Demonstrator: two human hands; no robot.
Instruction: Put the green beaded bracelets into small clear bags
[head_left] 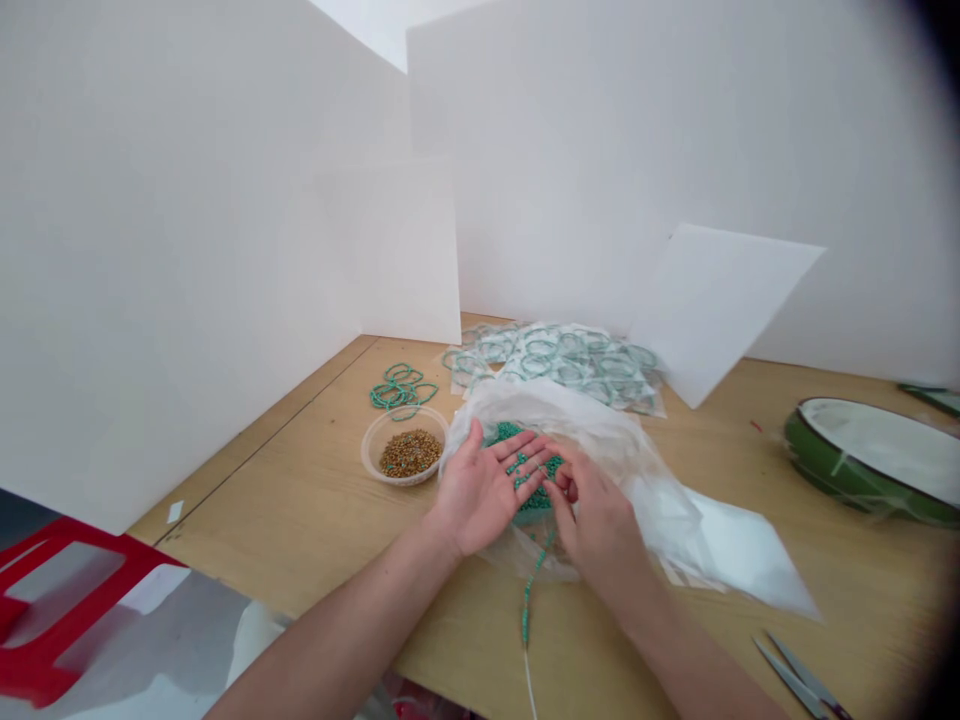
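My left hand (484,492) lies palm up with its fingers stretched out over a plastic bag (480,405) of small green beads (534,500). A few green beads show near its fingertips. My right hand (592,505) is closed in a pinch beside those fingertips. From its pinch hangs a string of green beads (526,610), whose bare white end runs down toward the table's near edge. What sits exactly between the right fingertips is too small to make out. Left of the bag stands a clear plastic bowl (367,460) of gold-brown beads (411,453).
Green bead loops (403,388) lie behind the bowl. Farther back are several bagged bead bracelets (566,355). White boards (225,200) enclose the wooden table (315,530). Scissors (799,675) lie at the front right; a green oval basin (817,460) stands far right. A red stool (67,620) is lower left.
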